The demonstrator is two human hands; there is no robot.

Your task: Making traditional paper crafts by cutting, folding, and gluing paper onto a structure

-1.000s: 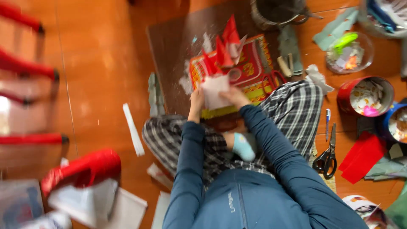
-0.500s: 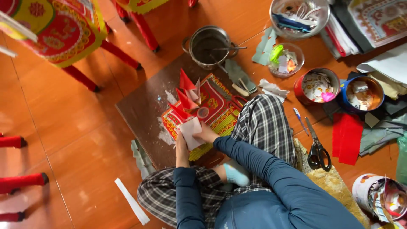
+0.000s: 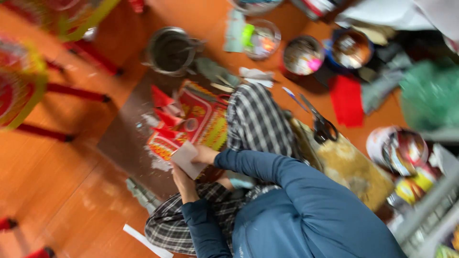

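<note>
My left hand (image 3: pixel 181 184) and my right hand (image 3: pixel 205 154) both grip a small white piece of paper (image 3: pixel 185 160) just above my knees in checked trousers (image 3: pixel 256 122). I sit cross-legged in a blue jacket. Right beyond the paper lies a red and yellow patterned paper object (image 3: pixel 201 119) with red pointed flaps (image 3: pixel 161 98), resting on a dark brown mat (image 3: pixel 124 138). White scraps lie on the mat beside it. The picture is blurred.
A metal pot (image 3: pixel 169 50) stands past the mat. Bowls of small bits (image 3: pixel 302 55) (image 3: pixel 353 48) (image 3: pixel 260 38), red paper sheets (image 3: pixel 346 100) and black scissors (image 3: pixel 321 125) lie to my right. Red stool legs (image 3: pixel 71 91) stand left; a white strip (image 3: pixel 146 241) lies on the orange floor.
The view has swung and tilted, so the scene sits further left and lower. Both hands stay closed on the white paper over the patterned object.
</note>
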